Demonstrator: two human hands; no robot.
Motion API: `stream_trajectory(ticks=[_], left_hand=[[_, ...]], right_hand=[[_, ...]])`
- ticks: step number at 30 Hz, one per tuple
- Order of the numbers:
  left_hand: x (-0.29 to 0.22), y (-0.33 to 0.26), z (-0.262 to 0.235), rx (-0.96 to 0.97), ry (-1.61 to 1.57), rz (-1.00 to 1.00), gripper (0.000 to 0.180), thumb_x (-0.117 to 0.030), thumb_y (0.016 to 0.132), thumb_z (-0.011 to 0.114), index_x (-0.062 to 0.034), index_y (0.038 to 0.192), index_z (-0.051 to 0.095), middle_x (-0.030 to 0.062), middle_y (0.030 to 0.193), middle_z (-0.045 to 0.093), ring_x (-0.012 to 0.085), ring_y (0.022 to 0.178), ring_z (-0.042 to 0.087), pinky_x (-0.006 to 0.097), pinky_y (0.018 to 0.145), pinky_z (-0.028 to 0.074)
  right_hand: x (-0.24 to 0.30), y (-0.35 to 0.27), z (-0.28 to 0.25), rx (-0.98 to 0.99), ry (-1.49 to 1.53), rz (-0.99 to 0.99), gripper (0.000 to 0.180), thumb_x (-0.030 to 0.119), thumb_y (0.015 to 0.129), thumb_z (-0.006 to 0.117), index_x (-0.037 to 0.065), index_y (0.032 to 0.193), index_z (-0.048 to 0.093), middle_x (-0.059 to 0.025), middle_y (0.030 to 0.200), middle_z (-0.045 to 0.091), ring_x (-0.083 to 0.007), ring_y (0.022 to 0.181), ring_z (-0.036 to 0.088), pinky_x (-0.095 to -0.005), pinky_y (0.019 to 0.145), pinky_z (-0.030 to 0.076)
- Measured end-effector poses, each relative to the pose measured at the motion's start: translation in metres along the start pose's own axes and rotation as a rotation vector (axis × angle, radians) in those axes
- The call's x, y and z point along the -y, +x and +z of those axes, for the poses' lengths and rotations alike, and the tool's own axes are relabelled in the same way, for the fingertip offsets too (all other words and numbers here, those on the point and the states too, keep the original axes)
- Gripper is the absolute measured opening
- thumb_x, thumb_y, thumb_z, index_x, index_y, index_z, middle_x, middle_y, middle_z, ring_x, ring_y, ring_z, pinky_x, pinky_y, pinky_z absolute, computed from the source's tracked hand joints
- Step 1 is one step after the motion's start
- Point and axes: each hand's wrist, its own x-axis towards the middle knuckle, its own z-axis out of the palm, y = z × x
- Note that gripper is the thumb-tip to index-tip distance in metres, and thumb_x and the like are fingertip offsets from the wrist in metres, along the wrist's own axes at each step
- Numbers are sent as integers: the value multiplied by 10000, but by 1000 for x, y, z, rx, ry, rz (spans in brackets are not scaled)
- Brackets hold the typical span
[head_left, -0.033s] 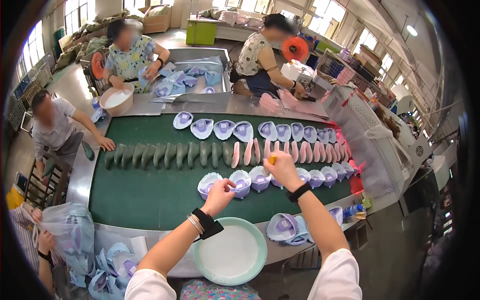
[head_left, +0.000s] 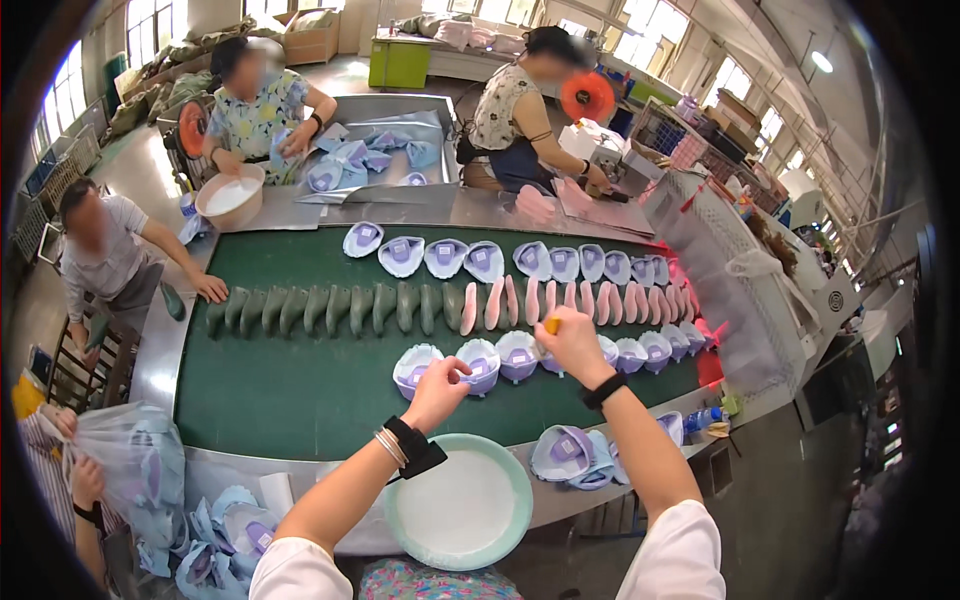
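My right hand (head_left: pixel 573 343) is closed round a small brush with a yellow handle (head_left: pixel 551 325), its head pointing down over the near row of shoe uppers. My left hand (head_left: pixel 438 388) hovers at the left end of that row, fingers loosely curled and apart, with nothing visible in them. Beside its fingertips is a white and lilac shoe upper (head_left: pixel 480 366); another upper (head_left: pixel 415 368) lies just behind the hand. Below my wrists stands a pale green basin (head_left: pixel 519 500) of white liquid.
A green belt (head_left: pixel 290 400) carries dark green shoe lasts (head_left: pixel 334 310), pink insoles (head_left: pixel 550 300) and a far row of uppers (head_left: pixel 446 258). Loose uppers (head_left: pixel 563 453) lie right of the basin, with a blue bottle (head_left: pixel 703 419) beyond. Several co-workers stand around the belt.
My right hand has shifted slightly to the right with the brush. My left hand stays nearly in place, and the lasts and uppers keep their order.
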Motion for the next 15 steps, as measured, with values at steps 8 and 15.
stream_trajectory(ticks=[8, 15], left_hand=[[31, -17, 6, 84, -98, -15, 234, -74, 751, 645, -47, 983, 647, 17, 812, 534, 115, 753, 512, 261, 689, 441], [78, -94, -67, 72, -148, -210, 248, -79, 793, 630, -69, 1042, 632, -12, 798, 549, 79, 672, 533, 230, 559, 476]], right_hand=[[24, -111, -20, 61, 115, 230, 188, 137, 766, 715, -14, 720, 612, -161, 727, 618, -325, 653, 610, -387, 614, 490], [123, -143, 8, 28, 350, 321, 116, 104, 817, 689, -6, 836, 660, -113, 814, 667, -225, 716, 647, -309, 648, 504]])
